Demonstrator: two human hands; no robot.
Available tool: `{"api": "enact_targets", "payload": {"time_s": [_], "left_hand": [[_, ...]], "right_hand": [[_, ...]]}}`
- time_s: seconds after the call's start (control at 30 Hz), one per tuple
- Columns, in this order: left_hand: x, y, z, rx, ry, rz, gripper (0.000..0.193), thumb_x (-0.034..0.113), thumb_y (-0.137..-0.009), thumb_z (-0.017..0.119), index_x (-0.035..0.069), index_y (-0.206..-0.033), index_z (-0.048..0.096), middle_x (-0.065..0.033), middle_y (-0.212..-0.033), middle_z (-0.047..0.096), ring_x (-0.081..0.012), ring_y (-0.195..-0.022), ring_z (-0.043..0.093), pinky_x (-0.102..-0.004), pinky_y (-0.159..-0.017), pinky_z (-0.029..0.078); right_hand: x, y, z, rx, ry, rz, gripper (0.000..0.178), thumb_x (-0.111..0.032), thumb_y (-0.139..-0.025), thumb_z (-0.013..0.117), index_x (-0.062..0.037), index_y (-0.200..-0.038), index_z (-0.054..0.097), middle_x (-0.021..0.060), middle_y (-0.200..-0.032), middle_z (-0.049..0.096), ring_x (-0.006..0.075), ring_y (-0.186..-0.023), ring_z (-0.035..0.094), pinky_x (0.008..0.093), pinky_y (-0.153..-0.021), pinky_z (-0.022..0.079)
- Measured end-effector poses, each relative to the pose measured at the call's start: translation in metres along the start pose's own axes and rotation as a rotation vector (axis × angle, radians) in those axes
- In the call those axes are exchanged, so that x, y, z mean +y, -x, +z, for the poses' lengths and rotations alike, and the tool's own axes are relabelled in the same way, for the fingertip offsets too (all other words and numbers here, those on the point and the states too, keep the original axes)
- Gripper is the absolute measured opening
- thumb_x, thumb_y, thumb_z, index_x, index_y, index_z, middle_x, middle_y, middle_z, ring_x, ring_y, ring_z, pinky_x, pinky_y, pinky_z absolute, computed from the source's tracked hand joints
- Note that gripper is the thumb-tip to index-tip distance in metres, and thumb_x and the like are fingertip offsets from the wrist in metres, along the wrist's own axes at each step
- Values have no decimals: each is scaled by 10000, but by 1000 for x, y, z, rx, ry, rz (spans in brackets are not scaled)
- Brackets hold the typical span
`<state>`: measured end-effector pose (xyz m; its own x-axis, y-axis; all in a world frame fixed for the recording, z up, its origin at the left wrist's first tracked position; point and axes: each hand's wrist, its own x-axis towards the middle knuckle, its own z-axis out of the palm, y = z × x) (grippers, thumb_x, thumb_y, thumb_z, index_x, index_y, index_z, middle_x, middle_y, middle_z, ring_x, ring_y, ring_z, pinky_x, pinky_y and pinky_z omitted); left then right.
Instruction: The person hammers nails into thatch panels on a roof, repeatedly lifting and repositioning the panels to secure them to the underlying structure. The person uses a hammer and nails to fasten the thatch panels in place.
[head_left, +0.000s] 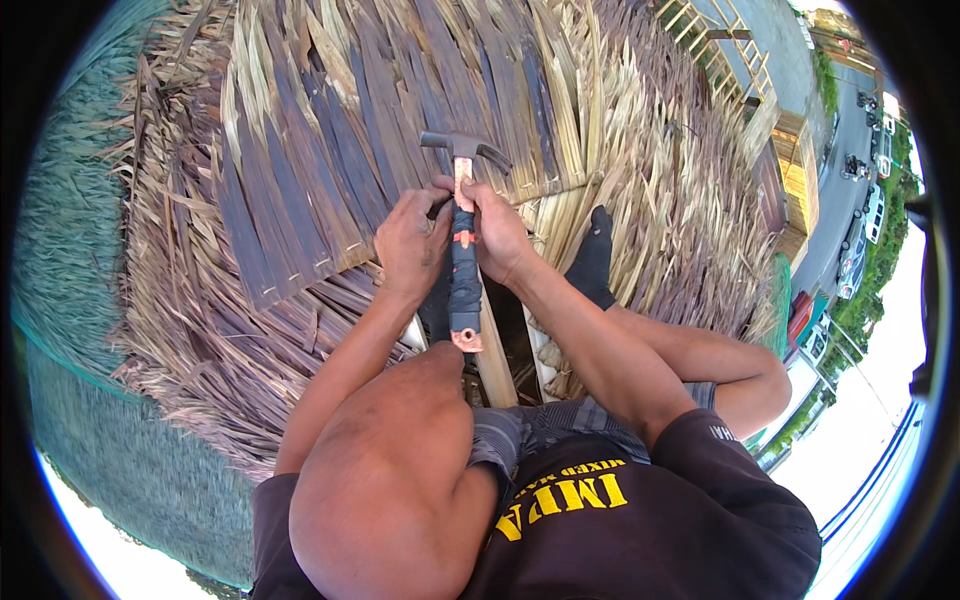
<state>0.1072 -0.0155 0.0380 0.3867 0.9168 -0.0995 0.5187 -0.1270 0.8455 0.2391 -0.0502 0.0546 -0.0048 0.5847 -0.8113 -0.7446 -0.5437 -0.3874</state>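
Here, the right hand (500, 232) grips the claw hammer (464, 262) below its head, handle pointing bodyward; the left hand (411, 242) curls its fingers alongside, contents unclear.

Bright, soft daylight; sky (882, 350) burns white at right; fisheye bends the road (836, 212); black fills all 4 corners.

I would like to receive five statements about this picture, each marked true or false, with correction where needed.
1. The right hand holds a hammer. True.
2. A glove covers the left hand. False: the left hand is bare.
3. Black wrapping covers part of the handle. True.
4. Dry leaf thatch lies beyond the hands. True.
5. The road is on the picture's left. False: the road is on the right.
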Motion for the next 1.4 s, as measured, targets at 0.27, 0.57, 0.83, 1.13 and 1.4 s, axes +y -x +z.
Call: {"api": "enact_targets", "payload": {"time_s": [0.27,0.57,0.83,1.13,1.4], "left_hand": [[-39,-2,2,-60,417,-379,84,43,-926,649,7,-989,606,-91,-919,698,-111,-788,651,-290,-720,524],[-88,-1,5,-253,265,-280,171,75,-921,669,22,-1077,624,-77,-900,709,-138,-756,658,-303,-712,541],[-94,-7,0,-507,141,-72,166,94,-895,696,68,-1056,666,-87,-1171,652,-251,-1022,660,-352,-871,529],[-85,-7,3,-523,-159,76,215,179,-903,689,39,-1060,647,-89,-1269,566,-324,-1192,553,-421,-979,480],[-97,-10,2,-547,-60,153,228,141,-882,689,25,-1072,640,-115,-1227,581,-340,-1183,565,-417,-986,480]], "right_hand": [[-1,2,1,145,68,-18,465,-357,-1058,456,-2,-1336,570,23,-912,611,131,-751,562,291,-692,470],[-12,40,-66,224,1019,-18,420,-373,-1077,479,-39,-1329,526,46,-801,587,118,-621,547,297,-568,485],[1,67,-53,143,1338,-141,422,-160,-1051,454,13,-1430,385,375,-1066,625,583,-974,583,597,-805,474],[7,77,-42,-62,1688,-420,813,-106,-918,570,-227,-1615,169,234,-918,609,446,-725,642,539,-669,545],[18,77,-40,-34,1696,-418,827,-110,-925,572,-270,-1622,156,234,-914,606,454,-686,641,552,-635,539]]}}
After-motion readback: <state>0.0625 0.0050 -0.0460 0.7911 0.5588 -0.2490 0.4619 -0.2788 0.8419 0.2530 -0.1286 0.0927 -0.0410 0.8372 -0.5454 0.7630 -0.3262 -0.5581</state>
